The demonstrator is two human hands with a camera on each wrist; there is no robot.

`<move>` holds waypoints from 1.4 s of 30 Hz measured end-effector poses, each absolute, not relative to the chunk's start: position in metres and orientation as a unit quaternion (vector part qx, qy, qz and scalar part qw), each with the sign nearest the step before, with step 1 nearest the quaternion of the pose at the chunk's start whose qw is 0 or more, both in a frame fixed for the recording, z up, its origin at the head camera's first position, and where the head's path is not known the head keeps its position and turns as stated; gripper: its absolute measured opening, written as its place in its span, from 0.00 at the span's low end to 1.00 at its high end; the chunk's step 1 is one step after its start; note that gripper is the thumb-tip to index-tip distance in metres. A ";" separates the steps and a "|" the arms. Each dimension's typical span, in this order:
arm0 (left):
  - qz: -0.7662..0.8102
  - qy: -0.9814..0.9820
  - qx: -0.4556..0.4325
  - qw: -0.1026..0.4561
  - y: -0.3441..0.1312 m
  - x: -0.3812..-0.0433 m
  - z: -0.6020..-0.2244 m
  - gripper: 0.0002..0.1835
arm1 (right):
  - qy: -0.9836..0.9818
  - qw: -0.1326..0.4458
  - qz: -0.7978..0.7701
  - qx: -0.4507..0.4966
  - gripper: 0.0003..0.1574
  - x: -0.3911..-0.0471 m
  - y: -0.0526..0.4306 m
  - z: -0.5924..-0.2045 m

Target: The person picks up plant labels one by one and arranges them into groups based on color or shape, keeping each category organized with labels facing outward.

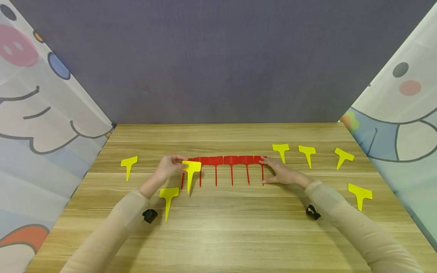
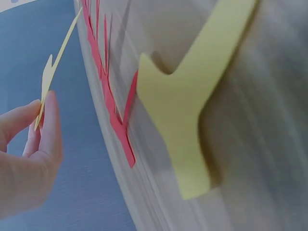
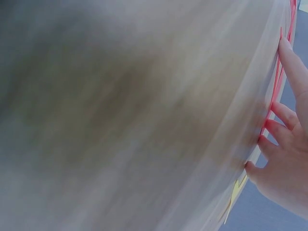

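Row of six thin, flat red T-shaped markers [image 1: 216, 160] on a wood-grain table [image 1: 225, 235]

Red markers: six, mid-table, laid side by side from left to right, heads at the far side, pointed stems toward the near edge.

Left hand [image 1: 166, 169]: pinching the head of one thin, flat yellow T-shaped marker [image 1: 192, 166] between thumb and fingers; the piece is raised off the surface at the left end of the row, stem pointing near.

Right hand [image 1: 283, 173]: grasping nothing; fingers spread, fingertips resting on the head of the rightmost red marker [image 1: 257, 160], thumb at the lower end of its stem.

Loose yellow markers on the table, six: one at far left [image 1: 129, 162]; one nearer, just beside the left wrist [image 1: 168, 193]; three along the far right [image 1: 280, 147], [image 1: 307, 150], [image 1: 344, 154]; one nearer, at right [image 1: 360, 192], beside the right sleeve [image 1: 355, 227].

Surroundings: plain grey-purple panel [image 1: 225, 60] at the far side; pale cartoon-printed cloth at left [image 1: 20, 94] and right [image 1: 382, 98].
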State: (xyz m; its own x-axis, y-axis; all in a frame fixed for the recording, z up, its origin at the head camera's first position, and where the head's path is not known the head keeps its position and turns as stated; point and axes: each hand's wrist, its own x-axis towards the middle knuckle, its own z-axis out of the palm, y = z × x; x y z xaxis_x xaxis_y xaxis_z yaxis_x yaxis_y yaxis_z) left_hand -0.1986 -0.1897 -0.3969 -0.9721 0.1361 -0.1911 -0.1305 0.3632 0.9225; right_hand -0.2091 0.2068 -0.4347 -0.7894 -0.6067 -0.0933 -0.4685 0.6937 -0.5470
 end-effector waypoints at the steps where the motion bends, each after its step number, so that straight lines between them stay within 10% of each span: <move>1: 0.569 0.813 -0.002 0.121 -0.190 -0.197 -0.397 0.14 | 0.911 0.135 -0.257 -0.294 0.47 -0.209 0.207 -0.435; 42: 0.557 0.811 -0.020 0.179 -0.196 -0.162 -0.418 0.12 | 0.908 0.131 -0.259 -0.301 0.48 -0.211 0.208 -0.437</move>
State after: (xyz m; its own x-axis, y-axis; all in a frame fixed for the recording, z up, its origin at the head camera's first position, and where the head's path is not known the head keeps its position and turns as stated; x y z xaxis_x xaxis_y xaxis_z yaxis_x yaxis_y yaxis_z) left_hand -0.1616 -0.1957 -0.4177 -0.9351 0.1673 -0.3125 -0.2316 0.3789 0.8960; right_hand -0.2105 0.2077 -0.4372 -0.7848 -0.6142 -0.0829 -0.4780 0.6850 -0.5499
